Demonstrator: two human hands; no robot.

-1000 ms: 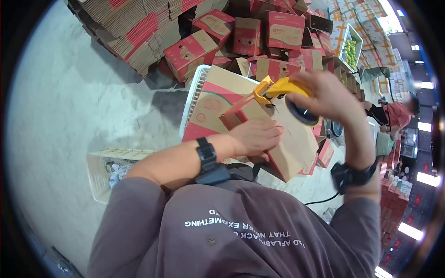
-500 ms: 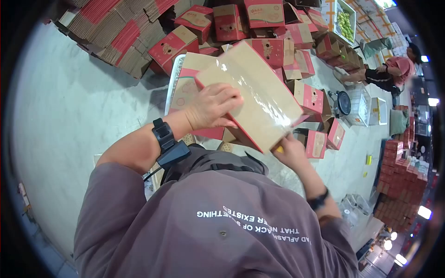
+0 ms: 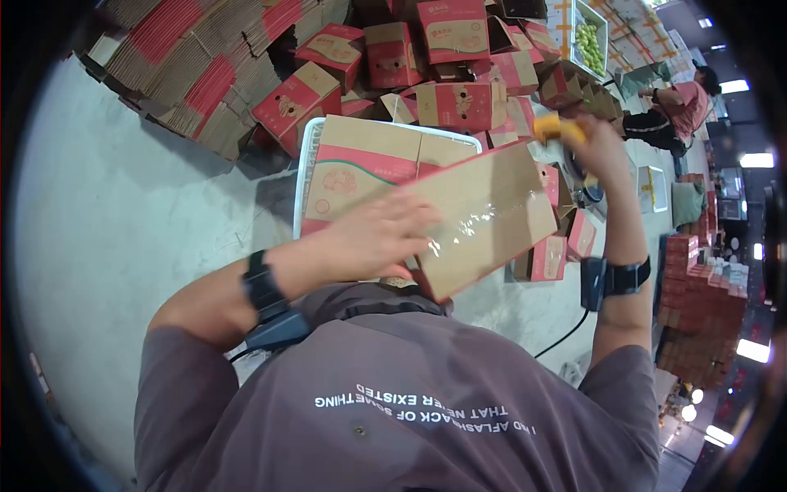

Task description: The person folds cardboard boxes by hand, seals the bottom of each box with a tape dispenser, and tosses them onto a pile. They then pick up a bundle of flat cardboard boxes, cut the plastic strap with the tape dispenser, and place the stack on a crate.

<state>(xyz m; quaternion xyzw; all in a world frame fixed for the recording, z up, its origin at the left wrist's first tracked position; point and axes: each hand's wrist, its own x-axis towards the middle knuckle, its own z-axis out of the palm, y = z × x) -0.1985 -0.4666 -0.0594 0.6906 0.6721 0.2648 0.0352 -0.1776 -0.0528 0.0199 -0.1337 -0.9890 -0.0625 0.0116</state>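
A cardboard box [image 3: 484, 221] with red sides lies tilted before me, a shiny strip of clear tape along its brown face. My left hand [image 3: 373, 234] grips the box at its left edge, fingers over the brown face and thumb lower at the edge. Raised beyond the far right corner of the box, my right hand [image 3: 600, 152] is closed around a yellow tape dispenser [image 3: 559, 129], blurred by motion. Under and behind the box, another red-and-brown carton [image 3: 365, 164] rests on a white plastic crate [image 3: 307, 156].
Stacks of flattened cartons [image 3: 197, 74] stand at the back left. Open red boxes [image 3: 455, 107] are heaped behind the crate. A crate of green fruit [image 3: 589, 45] is at the back right, near a person in a pink shirt [image 3: 684, 102]. Red boxes [image 3: 697, 287] are piled far right.
My right hand has moved from the box's near corner up and away to the far right with the tape dispenser. The box has turned, its right end now farther from me. My left hand stays on it.
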